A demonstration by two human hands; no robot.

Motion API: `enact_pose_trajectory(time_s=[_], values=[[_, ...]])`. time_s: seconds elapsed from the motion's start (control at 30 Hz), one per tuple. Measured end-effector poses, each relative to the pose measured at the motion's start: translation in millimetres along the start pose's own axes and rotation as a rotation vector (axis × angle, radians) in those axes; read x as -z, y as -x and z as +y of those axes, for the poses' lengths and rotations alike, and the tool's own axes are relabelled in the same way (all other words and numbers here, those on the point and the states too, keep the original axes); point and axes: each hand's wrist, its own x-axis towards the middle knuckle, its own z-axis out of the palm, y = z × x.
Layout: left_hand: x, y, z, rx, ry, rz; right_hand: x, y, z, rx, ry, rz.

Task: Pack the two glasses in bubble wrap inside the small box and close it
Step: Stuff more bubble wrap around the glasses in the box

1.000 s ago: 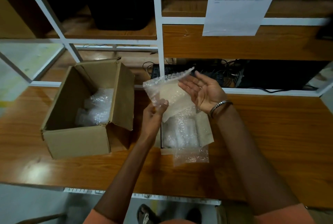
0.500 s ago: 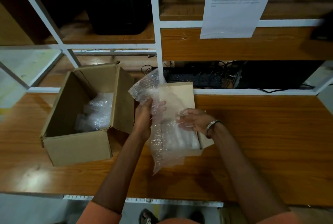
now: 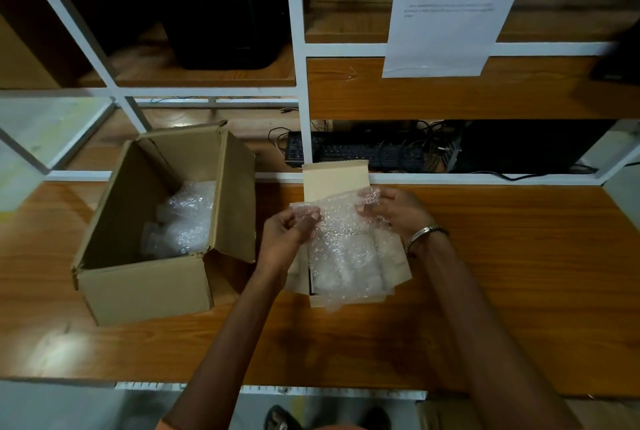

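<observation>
A wooden table point(image 3: 519, 291) with an orange-brown grain is seen from above, backed by a white-framed shelving unit point(image 3: 300, 83) with wooden boards. A printed sheet of paper point(image 3: 446, 14) is hung on the frame, a dark bulky object point(image 3: 225, 14) is kept on the upper left shelf, and a black keyboard point(image 3: 356, 152) with tangled cables is lodged on the low shelf behind the table. At the left of the table a large open cardboard box point(image 3: 149, 273) is placed, with loose bubble wrap lying in its bottom.

Just right of it the small box point(image 3: 336, 176) is set, its lid flap raised toward the shelving. A bubble wrap sheet point(image 3: 343, 239) is draped over the box's opening, with pale wrapped bundles dimly seen beneath; glasses cannot be made out through the wrap. The sheet's far edge is pinched at its left corner by the left hand point(image 3: 287, 232) and at its right corner by the right hand point(image 3: 398, 211), on whose wrist a metal bangle point(image 3: 424, 232) is worn. Both hands are held above the small box.
</observation>
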Motion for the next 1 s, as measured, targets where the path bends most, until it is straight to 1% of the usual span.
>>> enact_pose_trajectory(time_s=[0.07,0.1,0.17,0.23,0.3,0.33,0.4,0.47,0.5,0.53,0.6,0.63,0.67,0.7,0.73,0.8,0.83,0.9,0.93,1.0], values=[[2.0,-2.0,0.5,-0.080,-0.110,0.063,1.3,-0.9,-2.1,0.072,0.065,0.082],[2.8,-3.1,1.5,-0.096,-0.153,0.109,1.3,-0.5,-2.5,0.101,0.100,0.078],[3.4,-4.1,6.1,-0.124,-0.160,0.201,-0.3,0.5,-4.1,0.143,0.234,-0.015],[4.3,-5.5,11.7,-0.162,-0.194,0.227,-0.6,0.7,-5.3,0.186,0.418,-0.098],[4.3,-6.6,17.2,-0.219,-0.278,0.234,0.2,1.8,-9.3,0.235,0.539,-0.106],[5.0,-7.2,19.4,-0.261,-0.316,0.236,0.7,2.5,-12.2,0.259,0.586,-0.085],[5.7,-6.9,22.7,-0.372,-0.358,0.239,1.4,7.6,-22.5,0.318,0.637,-0.086],[5.9,-7.7,27.3,-0.429,-0.387,0.254,4.9,11.9,-34.1,0.373,0.650,-0.124],[6.2,-8.8,28.8,-0.405,-0.395,0.248,7.3,13.4,-38.9,0.375,0.631,-0.154],[6.5,-10.1,31.0,-0.346,-0.367,0.209,9.6,15.5,-43.2,0.357,0.576,-0.195],[6.5,-13.2,36.9,-0.153,-0.139,0.038,13.5,15.2,-47.9,0.281,0.386,-0.261],[5.7,-15.2,38.0,-0.047,-0.022,-0.072,13.2,13.5,-48.5,0.254,0.269,-0.267],[2.9,-15.6,38.7,0.021,0.012,-0.165,12.3,9.3,-47.6,0.227,0.139,-0.243],[-1.4,-15.4,36.7,0.055,-0.015,-0.218,10.6,5.6,-46.5,0.189,0.000,-0.194],[-7.1,-13.4,33.9,0.068,-0.055,-0.229,9.1,0.1,-44.1,0.137,-0.135,-0.122],[-17.5,-11.1,25.2,0.074,-0.064,-0.186,9.2,-9.8,-38.2,0.039,-0.330,0.004],[-20.0,-12.9,17.9,0.100,-0.046,-0.171,10.4,-14.6,-33.2,0.001,-0.373,0.035],[-21.7,-14.8,6.9,0.161,0.007,-0.205,12.4,-20.9,-21.5,-0.062,-0.385,0.069],[-23.1,-14.4,4.0,0.188,0.012,-0.232,13.4,-22.5,-16.4,-0.086,-0.384,0.077],[-25.5,-14.7,-1.6,0.234,-0.019,-0.232,13.8,-24.4,-8.9,-0.123,-0.398,0.086]])
